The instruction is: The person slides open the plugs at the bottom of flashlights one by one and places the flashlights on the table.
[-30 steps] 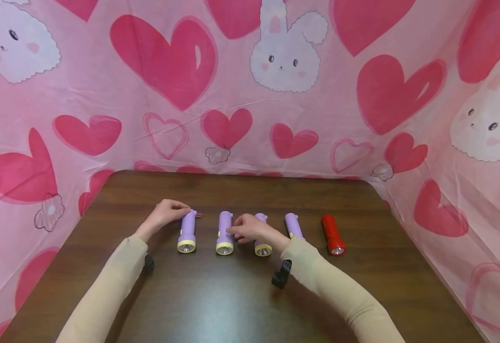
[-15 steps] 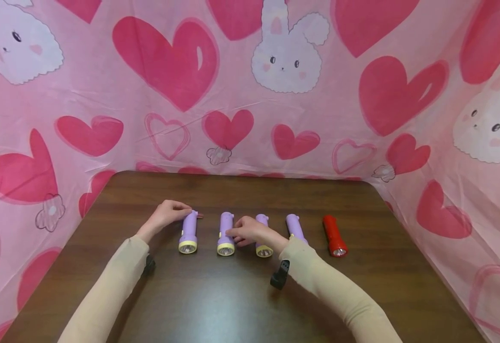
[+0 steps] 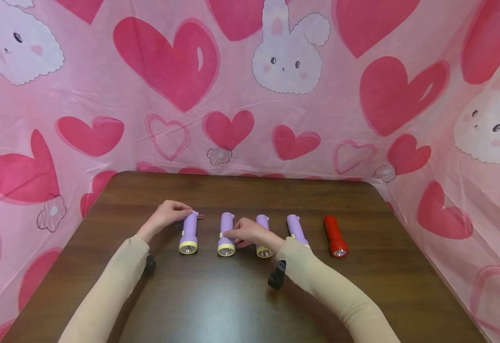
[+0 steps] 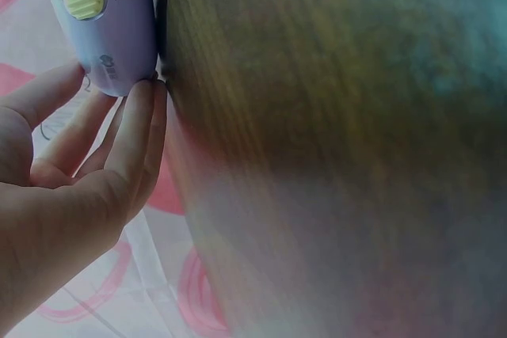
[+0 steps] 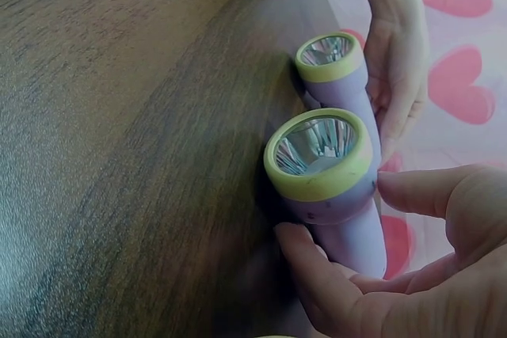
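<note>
Pink backdrop [image 3: 237, 100]; brown table [image 3: 215, 300].

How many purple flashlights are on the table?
4, left to right: first flashlight pinched by the left hand, second flashlight by the right hand, third flashlight partly behind that hand, fourth flashlight partly behind the right sleeve.

High head, close wrist views — shared table [image 3: 215, 295]

The yellow-rimmed flashlights [image 3: 189, 229] are lilac, the backdrop [image 3: 235, 71] pink with crimson hearts [image 3: 228, 129].
</note>
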{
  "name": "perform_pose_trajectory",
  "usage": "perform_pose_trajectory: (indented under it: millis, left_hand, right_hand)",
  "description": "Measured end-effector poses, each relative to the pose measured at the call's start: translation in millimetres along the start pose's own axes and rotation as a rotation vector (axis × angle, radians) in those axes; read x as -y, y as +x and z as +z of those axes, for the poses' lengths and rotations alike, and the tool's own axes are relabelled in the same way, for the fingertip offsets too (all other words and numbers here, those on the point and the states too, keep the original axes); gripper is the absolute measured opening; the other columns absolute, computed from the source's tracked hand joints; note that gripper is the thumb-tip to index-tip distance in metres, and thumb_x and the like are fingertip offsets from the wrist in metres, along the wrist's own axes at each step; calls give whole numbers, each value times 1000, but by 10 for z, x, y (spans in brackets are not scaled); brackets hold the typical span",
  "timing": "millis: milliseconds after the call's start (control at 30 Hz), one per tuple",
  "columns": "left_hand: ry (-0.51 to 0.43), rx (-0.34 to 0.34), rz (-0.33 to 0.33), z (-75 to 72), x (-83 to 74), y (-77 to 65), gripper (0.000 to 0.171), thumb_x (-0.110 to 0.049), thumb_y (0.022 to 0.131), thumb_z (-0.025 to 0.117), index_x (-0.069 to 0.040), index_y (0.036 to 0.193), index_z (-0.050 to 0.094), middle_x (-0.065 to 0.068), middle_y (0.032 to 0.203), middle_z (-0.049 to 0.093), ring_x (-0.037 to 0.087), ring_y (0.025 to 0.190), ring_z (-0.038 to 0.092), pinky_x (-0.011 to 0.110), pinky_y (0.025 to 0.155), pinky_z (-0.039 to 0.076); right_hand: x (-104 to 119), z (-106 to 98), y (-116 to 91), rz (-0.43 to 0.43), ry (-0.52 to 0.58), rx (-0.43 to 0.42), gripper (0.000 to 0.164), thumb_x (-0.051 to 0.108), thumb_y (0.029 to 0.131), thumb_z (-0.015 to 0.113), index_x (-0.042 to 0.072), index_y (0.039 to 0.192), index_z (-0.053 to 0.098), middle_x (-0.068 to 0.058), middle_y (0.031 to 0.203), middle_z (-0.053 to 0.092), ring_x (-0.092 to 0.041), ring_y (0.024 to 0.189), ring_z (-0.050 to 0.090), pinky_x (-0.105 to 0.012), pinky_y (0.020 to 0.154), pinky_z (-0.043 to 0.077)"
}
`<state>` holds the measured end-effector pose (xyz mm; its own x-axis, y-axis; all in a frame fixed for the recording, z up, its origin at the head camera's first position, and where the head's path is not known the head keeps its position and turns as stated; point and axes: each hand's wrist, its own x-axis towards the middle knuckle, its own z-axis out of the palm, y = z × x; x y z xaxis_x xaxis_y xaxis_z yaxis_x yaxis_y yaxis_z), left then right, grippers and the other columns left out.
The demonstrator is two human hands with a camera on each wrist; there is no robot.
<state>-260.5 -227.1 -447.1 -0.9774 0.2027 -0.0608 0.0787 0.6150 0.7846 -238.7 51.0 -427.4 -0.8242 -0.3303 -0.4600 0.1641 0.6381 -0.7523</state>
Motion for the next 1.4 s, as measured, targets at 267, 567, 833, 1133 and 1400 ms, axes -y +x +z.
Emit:
perform_pose_trajectory:
  millis: [267, 567, 833, 1133, 1400]
  left_hand:
    - [-4, 3, 4, 0, 9, -6, 37, -25, 97, 63, 4, 120, 68, 25, 120, 69, 31, 105, 65, 48, 95, 54]
    - [-14, 11, -3, -2, 4, -11, 37, -27, 97, 62, 2, 120, 68, 24, 120, 69, 29, 104, 65, 48, 95, 54]
    - [-11, 3, 8, -1, 15, -4, 37, -26, 97, 63, 3, 119, 69, 24, 120, 69, 30, 105, 65, 48, 95, 54]
    - [-11, 0, 7, -10, 10, -11, 37, -25, 97, 63, 3, 120, 68, 25, 120, 68, 31, 105, 65, 48, 96, 54]
    - [-14, 3, 5, -5, 26, -6, 37, -25, 97, 62, 3, 121, 68, 25, 120, 69, 31, 105, 65, 49, 96, 54]
  right_hand:
    - [-8, 38, 20, -12, -5, -9, 30, 26, 92, 70, 7, 75, 56, -1, 74, 52, -12, 67, 55, -29, 70, 61]
    - [-10, 83, 38, -16, 2, -27, 32, 26, 92, 70, 7, 70, 56, -1, 70, 52, -12, 66, 57, -31, 68, 62]
    - [5, 84, 44, -18, 1, -28, 27, 23, 92, 69, 2, 79, 61, -4, 78, 56, -14, 70, 58, -31, 68, 62]
    - [10, 64, 46, -21, -9, -31, 27, 24, 92, 70, -2, 90, 63, -6, 84, 60, -16, 73, 63, -32, 70, 62]
    - [25, 78, 30, -19, 25, -42, 26, 23, 91, 71, -1, 86, 63, -5, 81, 59, -15, 71, 64, -32, 69, 62]
